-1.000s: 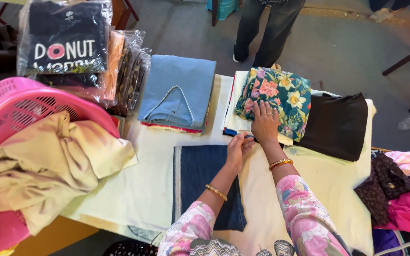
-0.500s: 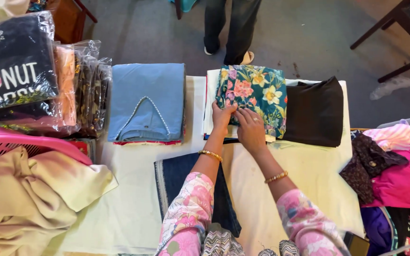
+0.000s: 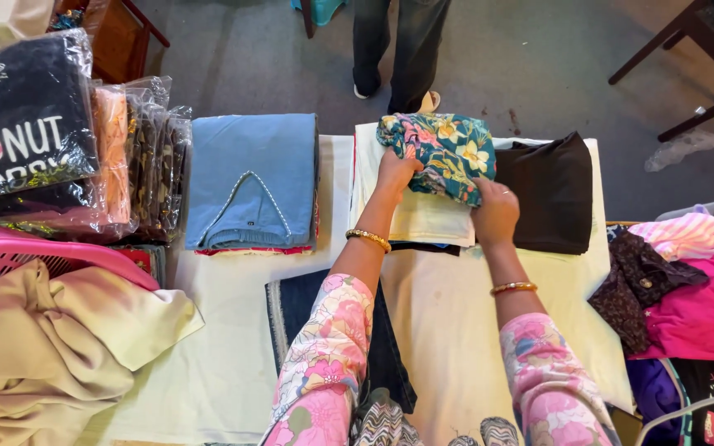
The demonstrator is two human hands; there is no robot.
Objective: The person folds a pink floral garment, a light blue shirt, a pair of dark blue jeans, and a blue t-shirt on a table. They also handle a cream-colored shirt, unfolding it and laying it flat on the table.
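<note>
- Fingers of the left hand [image 3: 396,171] curl over the near left edge of the folded floral garment [image 3: 440,155], gripping it; their tips are hidden in the cloth.
- Right hand [image 3: 496,213] clamps the garment's near right corner, thumb on top, fingers tucked underneath out of sight.
- Floral garment sits at the far edge of the table [image 3: 473,330], on a folded cream cloth [image 3: 411,219] with a dark layer barely showing beneath.
- Just right of it lies a folded black garment [image 3: 551,194], touching the floral one.
- Left of the cream cloth, a folded light-blue garment [image 3: 249,182] tops a stack with a red edge peeking out.
- Dark denim piece [image 3: 299,314] lies on the near part, largely covered by the left sleeve.
- Plastic-bagged clothes [image 3: 84,157] fill the far left corner, cut off by the frame.
- Pink basket [image 3: 18,256] holds a crumpled beige cloth [image 3: 59,347], both cut off at the left.
- Pink and dark clothes [image 3: 687,289] pile off the right edge.
- Another person's legs [image 3: 398,49] stand beyond the table.
</note>
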